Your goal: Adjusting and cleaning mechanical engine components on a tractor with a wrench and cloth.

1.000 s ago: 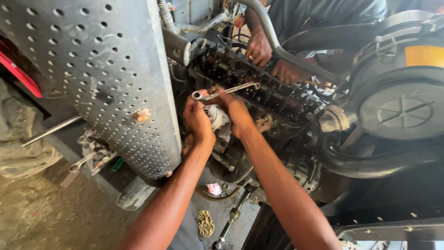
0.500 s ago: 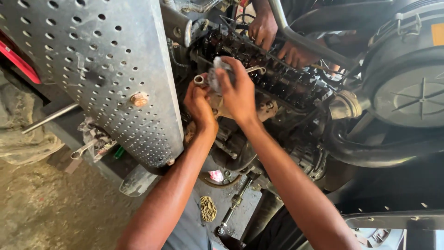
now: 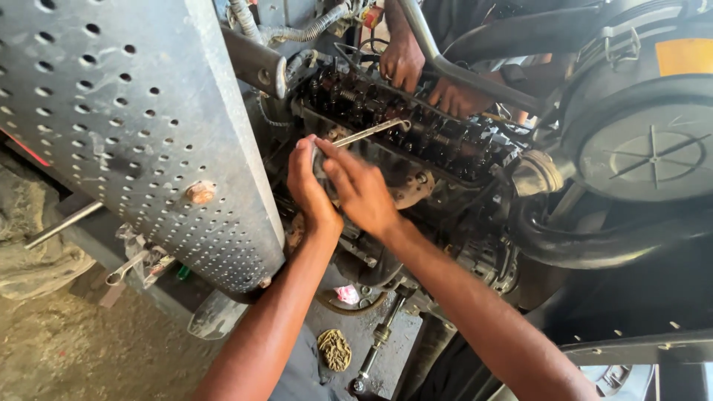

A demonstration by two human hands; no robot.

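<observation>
My left hand [image 3: 308,189] and my right hand [image 3: 362,191] are pressed together against the side of a dirty engine [image 3: 416,141]. Both close around a small grey object [image 3: 318,159], which is mostly hidden by my fingers. A silver spanner [image 3: 371,131] lies slanted on the engine's edge, its lower end just above my right fingertips. The open valve gear with springs [image 3: 445,137] runs along the engine top behind my hands.
Another person's two hands [image 3: 402,61] [image 3: 454,96] rest on the engine's far side under a bent metal pipe [image 3: 445,59]. A perforated grey panel [image 3: 141,126] stands at left; a round air-filter housing [image 3: 646,148] and black hose [image 3: 587,241] at right. A brass-coloured part [image 3: 334,349], a pink scrap [image 3: 347,295] and a long bolt [image 3: 380,336] lie below.
My hands have come down from the engine top to its side, still together around the grey object. The view has shifted slightly, and the spanner stays on the engine edge.
</observation>
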